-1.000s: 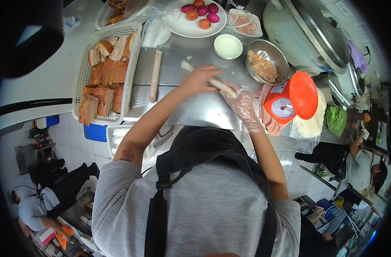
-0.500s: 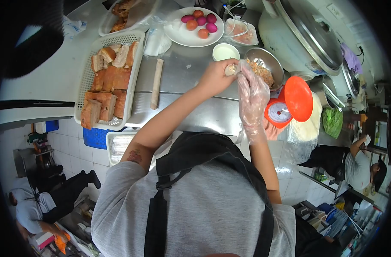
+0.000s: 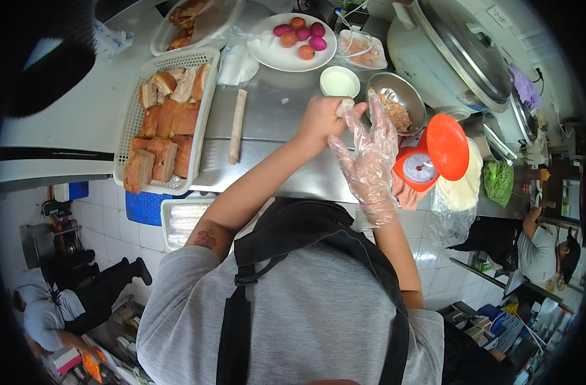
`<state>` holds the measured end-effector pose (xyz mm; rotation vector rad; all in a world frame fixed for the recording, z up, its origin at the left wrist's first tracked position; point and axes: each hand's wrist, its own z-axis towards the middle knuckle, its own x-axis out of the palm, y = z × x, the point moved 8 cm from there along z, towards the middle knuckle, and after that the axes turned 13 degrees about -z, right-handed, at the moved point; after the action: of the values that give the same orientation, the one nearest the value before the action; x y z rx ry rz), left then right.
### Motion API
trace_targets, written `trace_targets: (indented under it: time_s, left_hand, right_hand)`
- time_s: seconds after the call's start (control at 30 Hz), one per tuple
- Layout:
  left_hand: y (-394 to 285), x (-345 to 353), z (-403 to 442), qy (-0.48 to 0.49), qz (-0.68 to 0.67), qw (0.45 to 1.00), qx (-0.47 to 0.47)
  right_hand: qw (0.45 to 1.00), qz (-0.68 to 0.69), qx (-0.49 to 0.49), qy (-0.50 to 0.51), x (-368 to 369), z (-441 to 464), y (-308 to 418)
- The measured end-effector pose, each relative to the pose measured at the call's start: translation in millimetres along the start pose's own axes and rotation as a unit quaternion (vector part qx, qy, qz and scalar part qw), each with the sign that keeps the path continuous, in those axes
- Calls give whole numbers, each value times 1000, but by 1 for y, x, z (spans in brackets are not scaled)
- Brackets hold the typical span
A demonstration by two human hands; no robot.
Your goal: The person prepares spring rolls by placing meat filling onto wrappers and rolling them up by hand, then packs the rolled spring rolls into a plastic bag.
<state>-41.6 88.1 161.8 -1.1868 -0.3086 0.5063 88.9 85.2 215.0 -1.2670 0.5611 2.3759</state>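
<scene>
My bare left hand (image 3: 321,119) is closed round a pale roll (image 3: 345,108), and only its end shows above the fist. My right hand (image 3: 372,154), in a clear plastic glove, has its fingers spread; one fingertip is at the roll's end. Just behind the gloved fingers is a steel bowl (image 3: 416,96) with orange-pink chopped filling (image 3: 396,114). A white bowl (image 3: 340,82) of pale liquid stands behind my left hand. Another long pale roll (image 3: 237,128) lies on the steel table (image 3: 274,119), left of my hands.
At the left, a white basket (image 3: 209,83) holds meat slabs. A plate (image 3: 274,58) of red and purple round items is at the back. On the right are a red scale (image 3: 417,168), a large pot (image 3: 428,61) and green produce (image 3: 498,183). People work at both sides.
The roll, earlier held between both hands over the table, has come up near the steel bowl in my left hand. My right hand has moved there too and spread its fingers.
</scene>
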Motion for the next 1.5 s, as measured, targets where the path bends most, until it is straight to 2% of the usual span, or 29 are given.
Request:
trace_targets:
  time_s: [0.1,0.17,0.27,0.33,0.37,0.47,0.57,0.67,0.77,0.87,0.97,1.07,1.17,1.27,1.37,1.5]
  left_hand:
    - [3,1,0,10,24,1000,8]
    - [10,2,1,12,18,1000,-7]
    - [-7,1,2,-1,-95,995,44]
    - [-7,2,5,29,-89,995,-30]
    - [-4,3,4,45,-86,993,-67]
    - [4,11,-1,40,-198,973,-108]
    - [9,10,-3,55,-178,976,-110]
    - [8,9,-1,73,-144,985,-56]
    - [19,11,0,98,-145,984,-31]
    - [6,6,0,118,-97,986,-64]
    - [-13,4,-2,75,-151,985,-41]
    - [-7,5,-2,135,-158,972,-108]
    - [-17,5,-3,115,-219,955,-163]
    - [-11,0,1,139,-169,969,-110]
    - [2,1,-1,140,-180,960,-165]
    - [-3,-1,2,148,-153,970,-117]
  right_hand:
    - [1000,-19,-19,3,-1,4,1]
    - [999,34,-20,6,-3,6,-5]
    - [989,136,26,-48,-16,4,-15]
    - [977,186,51,-93,-22,2,-23]
    - [982,167,39,-74,-19,3,-21]
    - [991,128,19,-28,-13,4,-19]
    - [994,104,9,-17,-13,8,-17]
    - [999,38,-37,0,-16,15,-11]
    - [997,30,-78,2,-18,19,-7]
    - [995,31,-96,13,-16,28,-7]
    - [986,166,-23,-13,-16,28,-16]
    - [983,184,-8,-11,-15,34,-11]
    - [986,167,-22,15,-12,31,-10]
    - [993,108,-50,11,-17,34,-8]
    - [994,89,-64,23,-21,38,-7]
    - [992,38,-104,52,-30,47,4]
